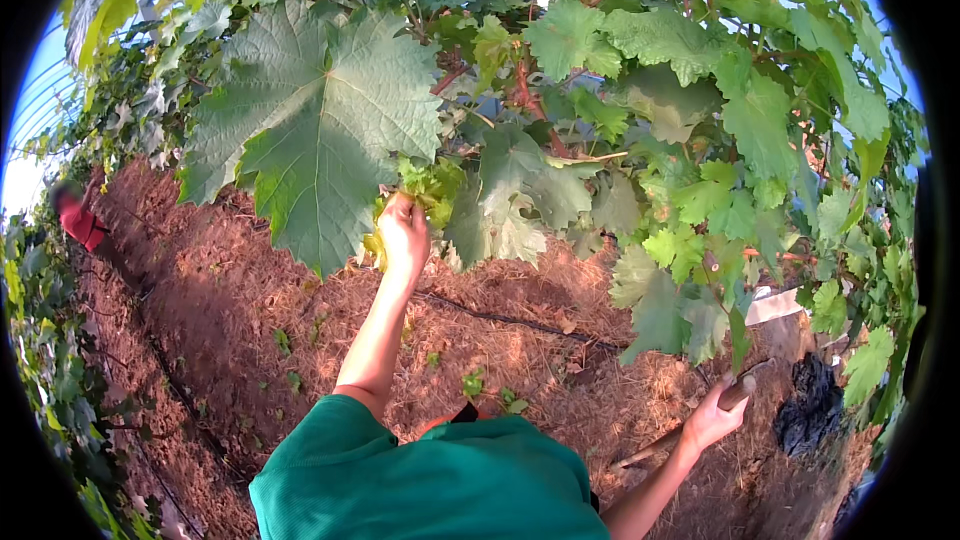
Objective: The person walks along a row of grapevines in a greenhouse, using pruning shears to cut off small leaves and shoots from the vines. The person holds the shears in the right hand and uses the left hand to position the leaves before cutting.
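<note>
My left hand (405, 232) is raised into the grapevine, with its fingers closed at a tuft of yellow-green leaves (431, 187). The exact spot they pinch is partly hidden by the fingers. Just left of this hand hangs a very large grape leaf (322, 112), close to the camera. Low on the right, my right hand (712, 416) is wrapped around a wooden stick (652, 450), whose blunt end shows above the fist. Several broad leaves (667, 307) hang above that hand.
Reddish soil with dry straw (525, 292) lies below, crossed by a thin dark hose (517, 319). A crumpled black plastic sheet (808, 405) is on the ground at right. Woody vine stems (529, 90) run through the canopy. Farther off at left stands a person in red (84, 225).
</note>
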{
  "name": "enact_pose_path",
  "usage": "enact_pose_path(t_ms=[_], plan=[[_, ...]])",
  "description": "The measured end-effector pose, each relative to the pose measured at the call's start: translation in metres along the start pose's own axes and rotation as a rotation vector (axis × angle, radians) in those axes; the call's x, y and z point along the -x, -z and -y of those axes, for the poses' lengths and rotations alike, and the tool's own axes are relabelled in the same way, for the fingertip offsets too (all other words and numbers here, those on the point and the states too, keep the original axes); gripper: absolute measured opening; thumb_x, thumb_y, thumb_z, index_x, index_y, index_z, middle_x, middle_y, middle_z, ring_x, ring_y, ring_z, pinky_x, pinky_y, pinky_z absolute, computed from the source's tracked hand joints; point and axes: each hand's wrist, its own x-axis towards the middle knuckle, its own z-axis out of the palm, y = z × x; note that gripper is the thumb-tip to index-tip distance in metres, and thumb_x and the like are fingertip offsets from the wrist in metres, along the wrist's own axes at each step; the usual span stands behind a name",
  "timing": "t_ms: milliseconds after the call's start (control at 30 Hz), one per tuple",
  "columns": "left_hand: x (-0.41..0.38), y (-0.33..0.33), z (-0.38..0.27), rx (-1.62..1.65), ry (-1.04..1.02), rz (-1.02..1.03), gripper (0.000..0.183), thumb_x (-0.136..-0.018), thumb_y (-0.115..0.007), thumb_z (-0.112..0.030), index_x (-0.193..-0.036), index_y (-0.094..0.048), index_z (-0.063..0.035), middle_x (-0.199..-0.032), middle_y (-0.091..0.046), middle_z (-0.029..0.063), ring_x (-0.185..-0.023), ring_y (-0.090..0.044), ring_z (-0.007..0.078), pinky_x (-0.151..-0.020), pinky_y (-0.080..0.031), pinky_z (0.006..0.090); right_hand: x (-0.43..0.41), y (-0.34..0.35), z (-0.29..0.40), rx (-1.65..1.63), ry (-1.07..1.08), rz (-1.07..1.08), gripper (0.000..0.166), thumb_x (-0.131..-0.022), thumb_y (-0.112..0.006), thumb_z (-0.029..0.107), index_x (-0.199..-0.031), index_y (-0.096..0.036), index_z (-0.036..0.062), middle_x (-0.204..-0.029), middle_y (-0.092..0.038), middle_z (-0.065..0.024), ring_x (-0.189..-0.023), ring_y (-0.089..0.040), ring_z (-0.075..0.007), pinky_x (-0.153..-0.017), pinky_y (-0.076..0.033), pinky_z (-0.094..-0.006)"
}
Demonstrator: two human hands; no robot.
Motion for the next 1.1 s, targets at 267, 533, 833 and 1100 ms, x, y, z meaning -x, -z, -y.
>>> enact_pose_path(t_ms=[267,533,833,1100], plan=[[0.030,0.074,-0.062,0.086,0.279,0.828,0.036,-0.088,-0.068,-0.020,-0.113,-0.059,0.0047,-0.080,-0.069,0.0141,-0.073,-0.067,0.0150,-0.064,-0.052,0.0302,0.011,-0.005,-0.023,0.008,0.043,0.060,0.026,-0.090,-0.062,0.015,-0.104,-0.059,-0.0072,-0.084,-0.066,-0.0122,-0.075,-0.058,-0.0177,-0.072,-0.048,-0.0331],[-0.025,-0.022,-0.003,-0.222,-0.076,0.139,0.017,-0.085,-0.062,-0.010,-0.095,-0.059,0.0027,-0.083,-0.063,0.0210,-0.074,-0.064,0.0354,-0.064,-0.051,0.0421,0.017,-0.025,-0.002,-0.055,-0.077,0.166,0.023,-0.089,-0.062,0.014,-0.103,-0.061,-0.0047,-0.081,-0.066,-0.0111,-0.072,-0.057,-0.0159,-0.070,-0.048,-0.0320],[-0.065,-0.101,0.034,-0.771,0.228,0.246,0.012,-0.082,-0.060,-0.011,-0.087,-0.065,-0.0014,-0.088,-0.066,0.0153,-0.076,-0.070,0.0271,-0.064,-0.058,0.0375,0.019,-0.003,0.010,-0.068,-0.004,0.053,0.016,-0.089,-0.061,0.012,-0.084,-0.058,-0.0028,-0.066,-0.056,-0.0074,-0.061,-0.051,-0.0143,-0.059,-0.045,-0.0312],[-0.079,-0.091,0.020,-0.790,0.209,0.404,0.019,-0.081,-0.056,-0.017,-0.085,-0.072,-0.0068,-0.091,-0.070,0.0156,-0.085,-0.070,0.0297,-0.073,-0.056,0.0385,0.018,0.010,0.004,-0.030,-0.041,0.036,0.021,-0.089,-0.062,0.014,-0.078,-0.055,-0.0015,-0.063,-0.054,-0.0064,-0.058,-0.048,-0.0136,-0.057,-0.045,-0.0313]])
